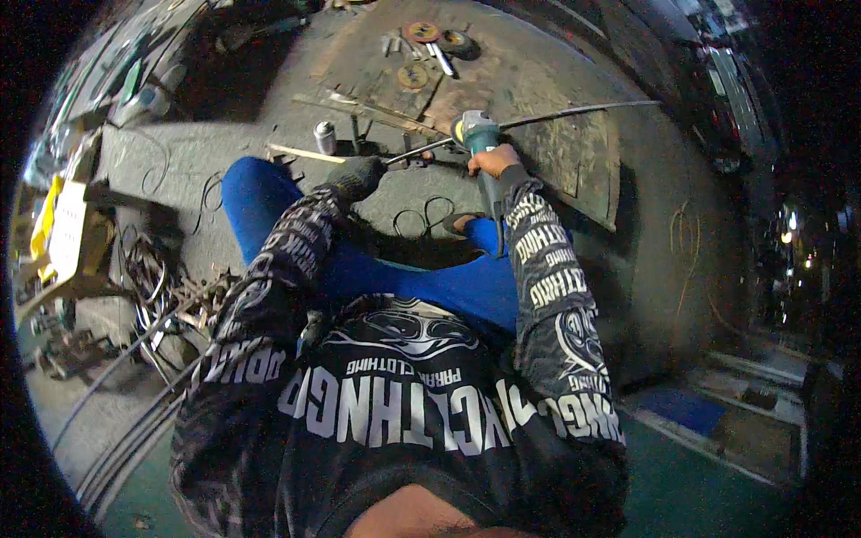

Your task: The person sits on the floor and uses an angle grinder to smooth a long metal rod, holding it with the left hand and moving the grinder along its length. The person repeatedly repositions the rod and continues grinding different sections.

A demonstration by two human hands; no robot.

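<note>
My left hand (pixel 360 177) wears a dark grey glove and is closed around the near end of a long thin metal rod (pixel 574 112). The rod slants away to the right over a worn board. My bare right hand (pixel 495 161) grips the teal body of an angle grinder (pixel 481 134). The grinder's grey head and yellowish disc lie over the rod; whether the disc touches it I cannot tell. Just beyond my left hand stands a spray can (pixel 325 137), upright on the floor.
Grinding discs (pixel 421 32) and short metal pieces (pixel 439 59) lie on the worn board (pixel 565 148) ahead. A thin dark cable (pixel 423 215) loops on the floor between my legs. Scrap metal (pixel 184 300) and long bars (pixel 134 430) are piled at the left.
</note>
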